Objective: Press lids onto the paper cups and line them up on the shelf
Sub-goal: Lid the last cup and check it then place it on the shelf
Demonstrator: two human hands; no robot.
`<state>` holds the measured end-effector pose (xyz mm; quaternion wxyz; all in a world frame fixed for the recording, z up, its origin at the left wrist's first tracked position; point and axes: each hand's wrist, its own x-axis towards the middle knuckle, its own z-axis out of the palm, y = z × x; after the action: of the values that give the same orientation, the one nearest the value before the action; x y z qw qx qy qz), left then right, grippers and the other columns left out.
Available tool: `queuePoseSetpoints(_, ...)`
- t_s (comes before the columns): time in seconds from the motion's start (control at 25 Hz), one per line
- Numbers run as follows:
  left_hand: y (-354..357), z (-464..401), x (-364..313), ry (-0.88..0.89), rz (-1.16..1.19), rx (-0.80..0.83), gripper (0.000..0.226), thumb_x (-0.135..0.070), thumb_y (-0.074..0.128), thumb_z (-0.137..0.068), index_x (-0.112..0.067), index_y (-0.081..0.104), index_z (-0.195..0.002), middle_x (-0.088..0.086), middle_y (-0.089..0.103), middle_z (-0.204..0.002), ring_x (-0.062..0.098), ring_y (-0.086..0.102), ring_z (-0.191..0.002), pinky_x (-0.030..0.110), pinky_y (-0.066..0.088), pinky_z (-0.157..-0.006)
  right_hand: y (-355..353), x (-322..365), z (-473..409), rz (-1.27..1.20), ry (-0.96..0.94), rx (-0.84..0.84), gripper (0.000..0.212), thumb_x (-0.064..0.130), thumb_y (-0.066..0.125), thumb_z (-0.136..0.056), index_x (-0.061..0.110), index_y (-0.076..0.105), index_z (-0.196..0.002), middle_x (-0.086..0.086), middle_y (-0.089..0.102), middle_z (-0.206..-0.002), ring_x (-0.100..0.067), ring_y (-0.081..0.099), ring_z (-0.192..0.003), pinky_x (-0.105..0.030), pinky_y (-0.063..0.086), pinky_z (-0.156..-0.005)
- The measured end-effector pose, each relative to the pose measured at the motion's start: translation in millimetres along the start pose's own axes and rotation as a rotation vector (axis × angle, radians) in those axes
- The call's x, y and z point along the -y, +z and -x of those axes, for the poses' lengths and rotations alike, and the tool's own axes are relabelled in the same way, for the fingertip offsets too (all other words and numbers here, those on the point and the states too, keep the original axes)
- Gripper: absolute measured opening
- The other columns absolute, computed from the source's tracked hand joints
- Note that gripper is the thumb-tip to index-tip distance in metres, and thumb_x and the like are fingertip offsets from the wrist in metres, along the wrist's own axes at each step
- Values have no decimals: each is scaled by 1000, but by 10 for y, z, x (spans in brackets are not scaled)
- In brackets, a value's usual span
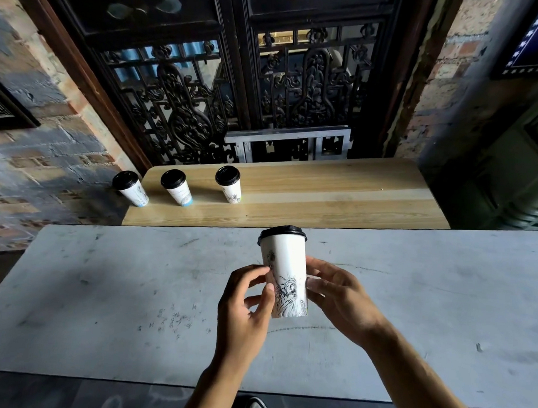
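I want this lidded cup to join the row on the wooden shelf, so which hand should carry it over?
Probably the right hand: the free spot on the shelf lies right of the three cups, and it already grips the held cup.

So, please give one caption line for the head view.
Both hands hold a lidded cup; three lidded cups stand on the shelf.

White paper cup with black plastic lid (285,271) between left hand (246,306) and right hand (337,301) above grey scuffed table (105,305), three lidded paper cups (176,187) rowed at left end of pale wooden shelf (323,193) behind, dark carved lattice screen (235,95) beyond
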<state>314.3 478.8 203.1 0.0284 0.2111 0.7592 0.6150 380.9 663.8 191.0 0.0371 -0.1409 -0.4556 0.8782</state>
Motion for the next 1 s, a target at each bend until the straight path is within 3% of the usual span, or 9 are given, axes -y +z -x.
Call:
queuePoseSetpoints(0.2,38,-3,28,-24,-39,-16,19,-22,62,-93,-22,68,-111,-7,67,-116,12,68,-106,20,57,-67,-62,-42,-31,-49,-4,-27,55,-7,65,-80,3,61,-134,-16,73,-111,-29,69,-106,-38,54,-99)
queuePoseSetpoints(0.4,81,-23,46,-39,-69,-13,26,-8,65,-96,-29,67,-111,-17,65,-114,14,68,-106,30,63,-70,-118,-36,-65,-25,1,-73,61,-5,70,-79,6,58,-138,-24,72,-121,-32,69,-109,-38,54,-97)
queuePoseSetpoints(0.64,171,-34,-22,-50,-61,1,20,-25,65,-93,-32,66,-112,-20,65,-115,9,68,-106,28,62,-70,-202,20,-41,46,5,-76,55,-1,69,-81,7,62,-135,-21,71,-121,-32,71,-107,-38,58,-89)
queuePoseSetpoints(0.76,232,-30,-44,-82,-76,8,25,-13,68,-95,-34,66,-110,-15,68,-115,6,68,-105,30,62,-70,-280,22,-39,174,-10,-22,46,-3,63,-89,3,64,-134,-24,68,-131,-43,64,-123,-51,52,-106)
queuePoseSetpoints(0.88,288,-26,-49,-138,-97,6,34,-12,70,-93,-42,65,-108,-7,71,-113,8,71,-99,21,59,-69,-342,80,-21,311,-15,-9,41,-9,61,-91,5,68,-129,-23,72,-125,-42,65,-121,-47,53,-106)
queuePoseSetpoints(1.0,336,32,-65,-198,-84,-8,35,-9,70,-92,-40,65,-108,-7,71,-112,9,72,-99,13,56,-71,-369,111,-6,368,-13,-24,50,0,71,-81,10,66,-130,-21,74,-120,-35,70,-115,-39,58,-98)
